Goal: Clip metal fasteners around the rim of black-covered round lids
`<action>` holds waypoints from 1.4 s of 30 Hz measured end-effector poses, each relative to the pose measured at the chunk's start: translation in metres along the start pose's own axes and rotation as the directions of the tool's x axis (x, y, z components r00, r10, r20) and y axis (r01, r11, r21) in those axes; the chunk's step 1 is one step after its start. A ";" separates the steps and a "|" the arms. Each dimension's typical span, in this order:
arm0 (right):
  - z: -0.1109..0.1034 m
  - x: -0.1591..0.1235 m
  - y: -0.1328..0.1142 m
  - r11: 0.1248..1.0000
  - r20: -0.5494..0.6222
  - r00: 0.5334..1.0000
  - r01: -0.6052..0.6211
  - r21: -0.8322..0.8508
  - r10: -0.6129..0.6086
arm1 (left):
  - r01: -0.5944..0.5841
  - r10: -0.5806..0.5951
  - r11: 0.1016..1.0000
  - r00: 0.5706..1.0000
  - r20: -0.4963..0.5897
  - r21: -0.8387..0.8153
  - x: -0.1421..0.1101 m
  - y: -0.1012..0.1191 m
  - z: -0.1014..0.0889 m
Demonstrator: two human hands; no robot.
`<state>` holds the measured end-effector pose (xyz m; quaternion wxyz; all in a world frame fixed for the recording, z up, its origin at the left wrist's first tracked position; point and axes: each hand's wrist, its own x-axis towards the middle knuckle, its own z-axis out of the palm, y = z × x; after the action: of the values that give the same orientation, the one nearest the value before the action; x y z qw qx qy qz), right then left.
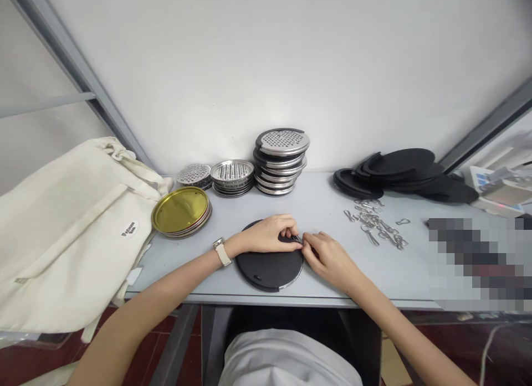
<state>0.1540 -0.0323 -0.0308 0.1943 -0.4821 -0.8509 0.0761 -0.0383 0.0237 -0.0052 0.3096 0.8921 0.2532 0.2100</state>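
Observation:
A round black disc [268, 272] lies flat near the table's front edge, with a small slot low on its face and a thin metallic line along part of its right rim. My left hand [266, 233], with a pale watch strap at the wrist, rests over the disc's upper part. Its fingertips pinch a small silver metal clip [297, 239] at the disc's right rim. From the right, my right hand [330, 258] meets it, thumb and forefinger closed on the clip's other end. Fingers partly hide the clip and the rim there.
Loose metal clips [376, 222] lie to the right, below a pile of black discs [399, 170]. Along the wall stand stacked grater discs [233, 173] and a taller black-edged stack [282, 142]. Gold lids [180, 209] and a cream bag [75, 225] occupy the left.

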 end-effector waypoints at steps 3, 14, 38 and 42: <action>0.000 0.000 0.001 1.000 0.008 1.000 0.007 -0.001 -0.007 | 0.001 -0.001 1.000 1.000 -0.002 0.001 0.000 0.001 0.000; 0.003 -0.001 0.002 0.998 0.006 1.000 0.016 -0.055 -0.015 | -0.004 0.004 1.000 1.000 0.002 -0.006 -0.001 0.003 -0.001; -0.001 0.000 0.001 0.999 0.026 0.999 0.047 0.017 -0.047 | -0.029 0.029 0.998 1.000 0.004 -0.056 -0.001 0.008 -0.003; 0.000 0.000 0.002 0.998 0.016 0.998 0.056 0.006 -0.056 | -0.019 0.020 0.995 1.000 0.001 -0.093 -0.001 0.006 -0.003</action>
<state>0.1556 -0.0317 -0.0310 0.1908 -0.4571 -0.8653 0.0767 -0.0386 0.0201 0.0008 0.3488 0.8794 0.2342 0.2239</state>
